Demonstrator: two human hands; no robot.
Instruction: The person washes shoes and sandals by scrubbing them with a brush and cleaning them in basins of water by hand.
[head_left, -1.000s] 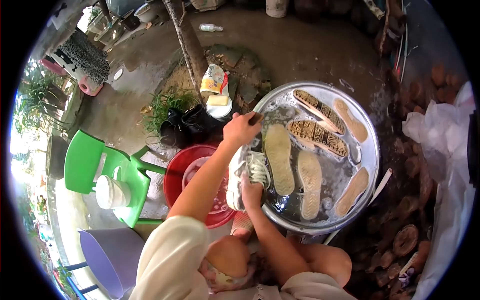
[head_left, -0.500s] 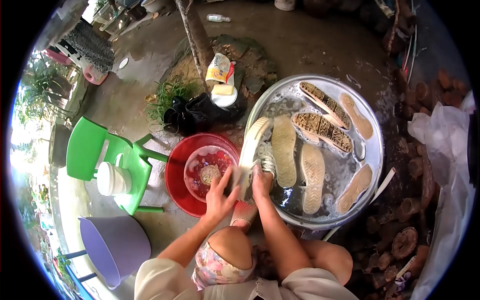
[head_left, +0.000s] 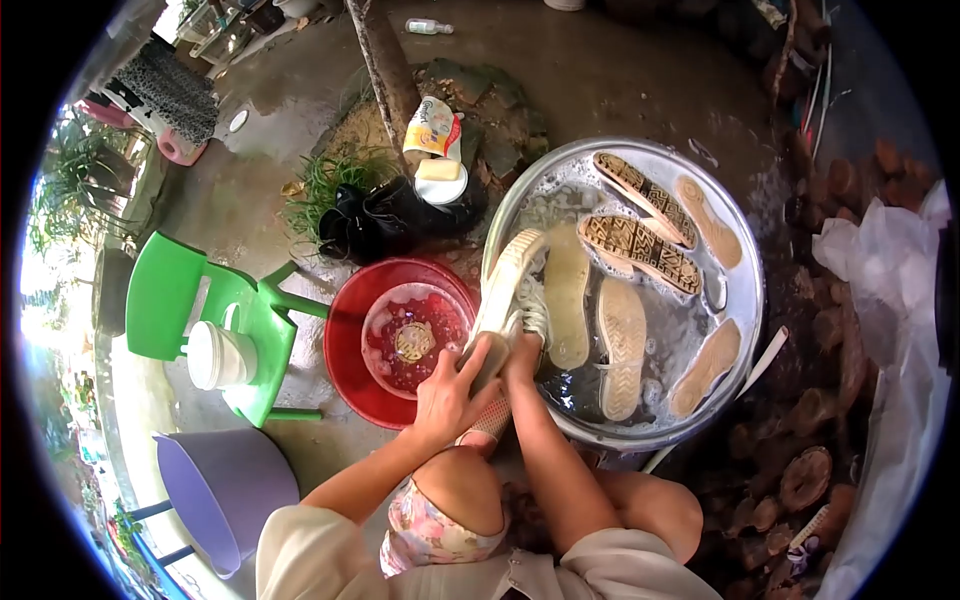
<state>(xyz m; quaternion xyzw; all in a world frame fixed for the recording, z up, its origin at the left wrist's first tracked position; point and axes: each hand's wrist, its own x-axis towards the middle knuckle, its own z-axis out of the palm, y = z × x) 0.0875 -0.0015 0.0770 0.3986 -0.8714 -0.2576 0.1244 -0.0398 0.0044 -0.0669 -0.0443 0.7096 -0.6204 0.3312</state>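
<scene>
A sneaker [head_left: 512,272] with white laces is tilted on its side between the red basin and the metal tub, its pale sole turned to the left. My right hand [head_left: 521,362] is closed round its near end. Against that end of the sole, my left hand [head_left: 452,398] grips a greyish brush [head_left: 487,362]; fingers hide part of it. Inside the round metal tub [head_left: 755,300], in soapy water, lie two shoes with dark patterned soles [head_left: 645,255], a sole-up pale shoe [head_left: 622,350] and several beige insoles [head_left: 705,368].
Sudsy water stands in the red basin [head_left: 340,375] at left. Beyond it are black boots [head_left: 375,225], a yellow soap bar [head_left: 438,170] and a detergent bag [head_left: 433,127] by a tree trunk. A green chair [head_left: 165,295] bears a white pail [head_left: 220,355]; a purple bucket [head_left: 235,490] stands nearer.
My left hand has drawn the brush slightly toward me and right along the sole. My right hand keeps its hold on the sneaker. The whole view has shifted a little.
</scene>
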